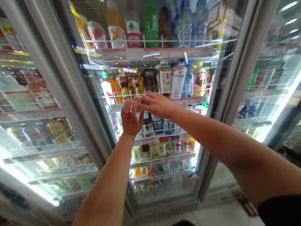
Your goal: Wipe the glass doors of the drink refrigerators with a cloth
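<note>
My left hand [132, 121] is raised before the lit drinks fridge, its fingers bent up around a small pale, see-through thing [136, 101]. From the right, my right hand [157, 105] reaches across, and its fingertips press on the same small thing. What kind of thing it is I cannot make out, as fingers cover much of it. Behind the hands runs the white wire rail of a shelf [188, 101]. A bottle with a white label [165, 78] and a white bottle [179, 80] stand just above my right hand.
Large bottles, among them a green bottle [151, 23] and an orange bottle [115, 26], line the top shelf. Small jars [169, 147] fill a lower shelf. Metal door frames [237, 72] flank the fridge on both sides. Light reflections show on the glass. Pale floor [211, 216] lies below.
</note>
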A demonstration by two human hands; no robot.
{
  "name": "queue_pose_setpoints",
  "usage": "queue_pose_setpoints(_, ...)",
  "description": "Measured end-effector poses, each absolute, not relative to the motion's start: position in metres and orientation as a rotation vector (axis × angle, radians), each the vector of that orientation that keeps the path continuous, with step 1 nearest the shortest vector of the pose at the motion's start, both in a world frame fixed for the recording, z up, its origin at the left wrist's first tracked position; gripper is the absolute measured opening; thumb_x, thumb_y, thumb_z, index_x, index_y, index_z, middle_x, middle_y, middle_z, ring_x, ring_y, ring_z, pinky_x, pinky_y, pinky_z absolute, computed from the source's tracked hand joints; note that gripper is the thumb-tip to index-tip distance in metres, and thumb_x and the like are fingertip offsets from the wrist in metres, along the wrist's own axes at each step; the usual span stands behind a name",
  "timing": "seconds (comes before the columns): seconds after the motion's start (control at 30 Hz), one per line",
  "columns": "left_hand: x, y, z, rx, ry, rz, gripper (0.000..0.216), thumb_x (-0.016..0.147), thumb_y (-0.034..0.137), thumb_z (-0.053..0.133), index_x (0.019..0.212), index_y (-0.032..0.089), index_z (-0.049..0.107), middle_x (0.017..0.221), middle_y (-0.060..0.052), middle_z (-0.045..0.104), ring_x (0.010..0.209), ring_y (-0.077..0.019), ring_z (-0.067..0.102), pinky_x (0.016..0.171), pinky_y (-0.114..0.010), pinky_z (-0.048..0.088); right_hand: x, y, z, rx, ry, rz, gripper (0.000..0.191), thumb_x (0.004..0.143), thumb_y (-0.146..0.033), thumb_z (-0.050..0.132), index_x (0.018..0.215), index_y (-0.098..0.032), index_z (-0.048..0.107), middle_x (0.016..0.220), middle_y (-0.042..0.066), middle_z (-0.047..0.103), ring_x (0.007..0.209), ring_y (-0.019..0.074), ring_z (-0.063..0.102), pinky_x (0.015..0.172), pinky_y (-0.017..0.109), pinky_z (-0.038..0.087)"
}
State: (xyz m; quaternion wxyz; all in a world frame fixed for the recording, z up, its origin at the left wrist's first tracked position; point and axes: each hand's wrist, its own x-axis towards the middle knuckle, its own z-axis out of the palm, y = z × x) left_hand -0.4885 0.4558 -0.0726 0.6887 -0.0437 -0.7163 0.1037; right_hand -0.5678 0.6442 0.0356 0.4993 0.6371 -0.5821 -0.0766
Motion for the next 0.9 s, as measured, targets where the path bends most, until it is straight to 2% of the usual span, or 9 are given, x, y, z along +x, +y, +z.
queue_pose_setpoints(0.1, -0.486, 0.459, -0.069, -0.069, -1.608, 0.272, 0.067, 0.097, 0.04, 0.054, 0.155, 0.024, 0.025, 0.156, -0.018, 0.038, 0.15, -0.0317, 0.031, 0.121, -0.059, 0.027, -0.597, 0.661, 0.048, 1.37, -1.387, 0.067, 0.034, 0.105, -0.024, 0.036, 0.133, -0.027, 0.056, 0.131, 0.006, 0.058, 0.118, 0.0241, 0.053, 0.101, 0.043, 0.049)
queue_pose_setpoints(0.2, -0.485, 0.464, -0.064, -0.021, -1.657, 0.196, 0.062, 0.098, 0.039, 0.048, 0.156, 0.022, 0.031, 0.159, -0.015, 0.037, 0.155, -0.0329, 0.017, 0.124, -0.067, 0.011, -0.621, 0.682, 0.038, 1.239, -1.359, 0.262, 0.041, 0.102, -0.019, 0.039, 0.14, -0.028, 0.051, 0.144, 0.006, 0.052, 0.127, 0.0263, 0.049, 0.11, 0.047, 0.044)
queue_pose_setpoints(0.27, -0.485, 0.468, -0.061, 0.023, -1.695, 0.117, 0.06, 0.099, 0.038, 0.046, 0.155, 0.021, 0.034, 0.16, -0.012, 0.036, 0.156, -0.0331, 0.006, 0.123, -0.069, 0.001, -0.629, 0.695, 0.022, 1.286, -1.338, 0.225, 0.044, 0.101, -0.023, 0.043, 0.144, -0.029, 0.047, 0.151, 0.004, 0.049, 0.135, 0.0272, 0.044, 0.114, 0.048, 0.04)
queue_pose_setpoints(0.33, -0.485, 0.471, -0.059, 0.044, -1.723, 0.06, 0.059, 0.098, 0.037, 0.047, 0.155, 0.022, 0.037, 0.16, -0.011, 0.035, 0.156, -0.0338, 0.002, 0.122, -0.07, -0.004, -0.632, 0.705, 0.01, 1.39, -1.304, 0.11, 0.043, 0.101, -0.031, 0.047, 0.143, -0.029, 0.049, 0.153, 0.002, 0.05, 0.138, 0.0267, 0.042, 0.117, 0.047, 0.038)
queue_pose_setpoints(0.43, -0.485, 0.474, -0.058, 0.039, -1.725, 0.03, 0.06, 0.097, 0.037, 0.05, 0.154, 0.024, 0.039, 0.159, -0.011, 0.037, 0.156, -0.0359, 0.006, 0.121, -0.072, -0.003, -0.636, 0.715, 0.01, 1.443, -1.325, 0.051, 0.037, 0.101, -0.032, 0.047, 0.137, -0.032, 0.055, 0.15, -0.002, 0.054, 0.135, 0.0239, 0.047, 0.117, 0.044, 0.039)
queue_pose_setpoints(0.6, -0.485, 0.472, -0.059, 0.047, -1.668, 0.148, 0.062, 0.096, 0.035, 0.051, 0.155, 0.025, 0.036, 0.159, -0.01, 0.037, 0.156, -0.0343, 0.01, 0.122, -0.071, 0.006, -0.646, 0.722, 0.016, 1.213, -1.365, 0.333, 0.038, 0.102, -0.022, 0.042, 0.135, -0.033, 0.057, 0.144, -0.001, 0.058, 0.133, 0.0241, 0.049, 0.116, 0.048, 0.04)
queue_pose_setpoints(0.73, -0.487, 0.467, -0.06, 0.057, -1.64, 0.213, 0.061, 0.096, 0.037, 0.05, 0.155, 0.023, 0.037, 0.159, -0.008, 0.039, 0.155, -0.0337, 0.012, 0.123, -0.069, 0.01, -0.652, 0.73, 0.008, 1.335, -1.349, 0.14, 0.033, 0.101, -0.023, 0.047, 0.125, -0.039, 0.062, 0.143, -0.006, 0.059, 0.135, 0.0221, 0.048, 0.115, 0.045, 0.04)
queue_pose_setpoints(0.8, -0.488, 0.466, -0.061, 0.073, -1.654, 0.201, 0.059, 0.098, 0.039, 0.047, 0.154, 0.024, 0.038, 0.16, -0.004, 0.036, 0.155, -0.0326, 0.012, 0.124, -0.066, 0.009, -0.658, 0.735, 0.013, 1.351, -1.359, 0.118, 0.034, 0.102, -0.024, 0.046, 0.128, -0.04, 0.061, 0.145, -0.006, 0.058, 0.135, 0.0228, 0.048, 0.114, 0.046, 0.041)
queue_pose_setpoints(0.9, -0.487, 0.466, -0.06, 0.091, -1.696, 0.147, 0.057, 0.099, 0.043, 0.043, 0.152, 0.023, 0.038, 0.162, 0.0, 0.032, 0.155, -0.0316, 0.009, 0.125, -0.065, 0.005, -0.667, 0.74, 0.021, 1.189, -1.373, 0.295, 0.041, 0.103, -0.024, 0.039, 0.139, -0.035, 0.054, 0.148, -0.001, 0.054, 0.136, 0.0265, 0.047, 0.113, 0.05, 0.041)
